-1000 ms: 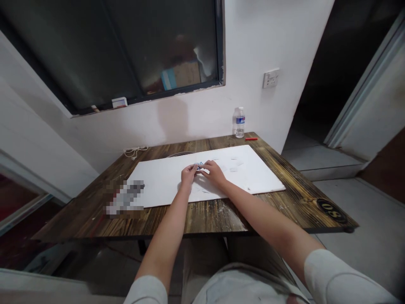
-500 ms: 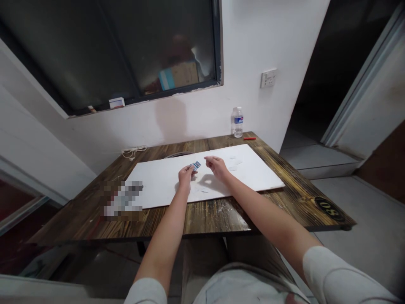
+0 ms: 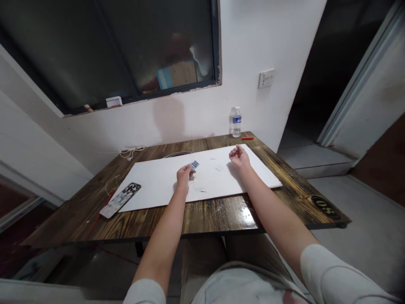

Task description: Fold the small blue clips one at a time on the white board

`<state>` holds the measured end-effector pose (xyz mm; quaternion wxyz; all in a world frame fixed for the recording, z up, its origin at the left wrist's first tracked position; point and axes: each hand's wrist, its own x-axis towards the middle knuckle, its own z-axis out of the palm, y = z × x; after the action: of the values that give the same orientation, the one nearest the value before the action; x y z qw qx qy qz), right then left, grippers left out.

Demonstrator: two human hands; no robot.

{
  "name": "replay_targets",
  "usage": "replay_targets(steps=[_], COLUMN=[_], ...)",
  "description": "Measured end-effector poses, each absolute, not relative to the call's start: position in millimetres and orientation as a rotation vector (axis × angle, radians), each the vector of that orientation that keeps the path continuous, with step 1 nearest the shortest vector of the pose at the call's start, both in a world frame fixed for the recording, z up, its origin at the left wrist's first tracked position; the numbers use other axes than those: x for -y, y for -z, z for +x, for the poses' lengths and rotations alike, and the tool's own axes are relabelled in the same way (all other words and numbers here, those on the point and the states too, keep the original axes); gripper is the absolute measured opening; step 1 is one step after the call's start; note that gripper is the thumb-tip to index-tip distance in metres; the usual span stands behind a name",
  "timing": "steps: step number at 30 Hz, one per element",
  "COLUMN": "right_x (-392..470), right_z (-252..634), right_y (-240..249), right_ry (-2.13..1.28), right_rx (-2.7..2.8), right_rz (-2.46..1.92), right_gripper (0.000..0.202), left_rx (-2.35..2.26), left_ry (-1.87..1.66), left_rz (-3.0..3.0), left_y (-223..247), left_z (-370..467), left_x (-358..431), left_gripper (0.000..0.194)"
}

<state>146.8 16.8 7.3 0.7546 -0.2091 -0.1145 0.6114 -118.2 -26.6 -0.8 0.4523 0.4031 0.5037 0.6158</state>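
My left hand [image 3: 183,175] pinches a small blue patterned card [image 3: 194,165] above the middle of a white board [image 3: 152,181]. To the right, my right hand [image 3: 239,157] is raised over the board with its palm turned up and its fingers curled. Whether something small lies between those fingers cannot be made out. Several thin, small pieces lie on the board between and below the hands, one of them a dark sliver [image 3: 203,191] near the front edge.
A phone [image 3: 122,200] lies over the board's left end. White cable [image 3: 131,151] rests at the table's back left. A plastic bottle [image 3: 236,122] and a red pen-like object [image 3: 247,138] are at the back right of the wooden table [image 3: 209,217].
My right hand has moved right, away from my left hand, and turned its palm up. My left hand still holds the card in nearly the same place.
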Motion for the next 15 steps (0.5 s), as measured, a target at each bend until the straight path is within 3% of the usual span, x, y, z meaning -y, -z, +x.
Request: replay_targets(steps=[7,11,15], right_x=[-26,-26,-18], right_z=[170,165,146], right_y=[10,23,28], right_ry=[-0.845,-0.536,-0.303], right_rx=[0.41,0.89,1.485], right_rz=[-0.945,-1.346,-1.469], right_gripper=[0.013,0.009,0.02], left_rx=[-1.271,-1.273,-1.272], left_ry=[-1.516,-1.505,-1.502], left_rz=[1.005,1.011,1.025], left_y=[2,2,0], left_z=[-119,-118,-117], left_x=[25,26,29], left_gripper=[0.033,0.031,0.029])
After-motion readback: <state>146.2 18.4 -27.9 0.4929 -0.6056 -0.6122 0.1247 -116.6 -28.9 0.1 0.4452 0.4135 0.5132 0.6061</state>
